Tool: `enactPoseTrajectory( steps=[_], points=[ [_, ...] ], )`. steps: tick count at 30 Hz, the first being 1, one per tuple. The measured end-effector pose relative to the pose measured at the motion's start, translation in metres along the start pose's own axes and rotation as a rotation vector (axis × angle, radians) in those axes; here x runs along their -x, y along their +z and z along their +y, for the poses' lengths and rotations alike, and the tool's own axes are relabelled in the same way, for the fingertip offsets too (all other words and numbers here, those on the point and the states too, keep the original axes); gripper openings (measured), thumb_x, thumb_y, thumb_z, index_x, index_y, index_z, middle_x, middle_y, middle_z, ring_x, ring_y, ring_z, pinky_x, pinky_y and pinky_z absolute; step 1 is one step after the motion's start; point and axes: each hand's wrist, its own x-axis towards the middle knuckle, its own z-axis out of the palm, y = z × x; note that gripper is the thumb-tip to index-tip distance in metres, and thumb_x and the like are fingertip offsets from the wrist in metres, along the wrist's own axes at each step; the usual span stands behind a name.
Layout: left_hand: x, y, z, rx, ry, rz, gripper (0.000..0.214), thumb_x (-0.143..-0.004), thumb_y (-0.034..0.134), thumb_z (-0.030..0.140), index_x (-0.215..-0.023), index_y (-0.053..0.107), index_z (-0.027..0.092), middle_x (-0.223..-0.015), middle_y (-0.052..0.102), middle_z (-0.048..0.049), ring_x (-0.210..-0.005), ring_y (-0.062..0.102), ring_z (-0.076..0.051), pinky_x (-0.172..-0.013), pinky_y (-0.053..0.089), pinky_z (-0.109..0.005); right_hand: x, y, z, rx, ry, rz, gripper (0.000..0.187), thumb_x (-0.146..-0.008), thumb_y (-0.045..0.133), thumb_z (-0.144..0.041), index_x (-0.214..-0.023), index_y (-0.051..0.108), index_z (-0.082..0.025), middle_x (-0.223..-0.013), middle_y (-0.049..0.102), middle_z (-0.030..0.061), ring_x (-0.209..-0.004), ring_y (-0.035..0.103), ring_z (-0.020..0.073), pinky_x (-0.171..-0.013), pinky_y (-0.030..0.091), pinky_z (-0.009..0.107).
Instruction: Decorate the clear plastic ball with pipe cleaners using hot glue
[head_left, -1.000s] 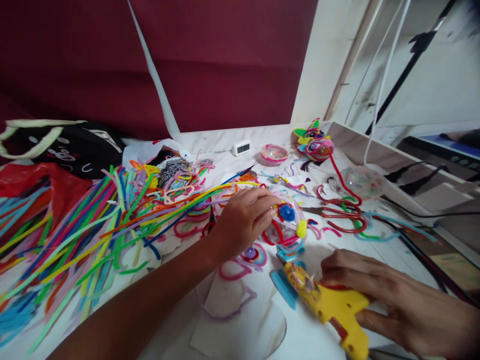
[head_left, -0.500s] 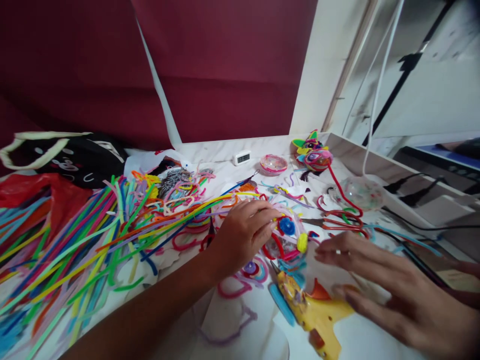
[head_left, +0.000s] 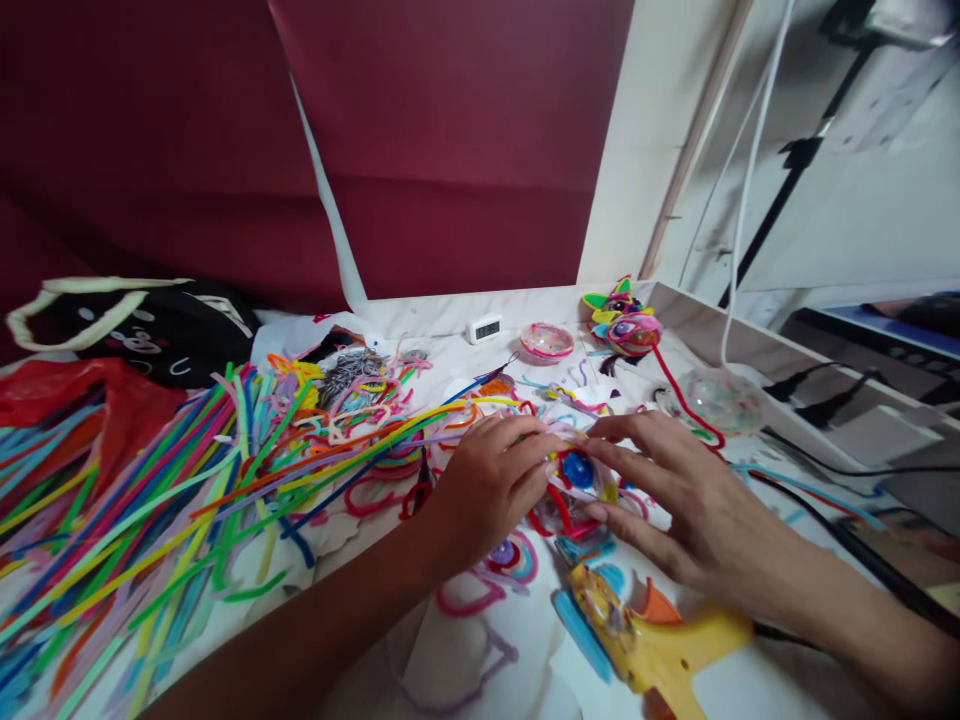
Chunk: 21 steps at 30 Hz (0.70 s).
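Observation:
A clear plastic ball (head_left: 571, 488) wrapped in red, blue and yellow pipe-cleaner shapes sits on the white table (head_left: 765, 690). My left hand (head_left: 487, 485) cups its left side with curled fingers. My right hand (head_left: 667, 490) reaches across from the right, fingers stretched and touching the ball's top and right side. A yellow glue gun (head_left: 649, 645) lies on the table just in front of the ball, below my right wrist, held by neither hand.
A large heap of coloured pipe cleaners (head_left: 165, 500) covers the left of the table. Behind stand a decorated ball figure (head_left: 626, 325), a small pink dish (head_left: 547, 340), a white clock (head_left: 484, 328) and a clear ball (head_left: 721, 398). Black bag (head_left: 142, 325) and cables (head_left: 840, 420) lie at the edges.
My right hand let go of the yellow glue gun and moved up and left onto the decorated ball. My left hand stayed on the ball.

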Motion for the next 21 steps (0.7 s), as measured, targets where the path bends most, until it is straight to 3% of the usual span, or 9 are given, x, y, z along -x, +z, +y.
enactPoseTrajectory(
  steps=[21],
  points=[
    [0.0021,0.0011,-0.0011,-0.023,0.037,0.055,0.015,-0.090,0.051,0.017,-0.101,0.061,0.017,-0.107,0.068,-0.0068,-0.100,0.062,-0.019,-0.089,0.050,-0.036,0.0056,0.0034,-0.0002,0.098,-0.058,0.061,0.042,-0.087,0.061,-0.037,-0.124,0.053,-0.017,-0.115,0.054,0.0144,-0.098,0.050,0.0277,-0.084,0.042,0.050]
  ],
)
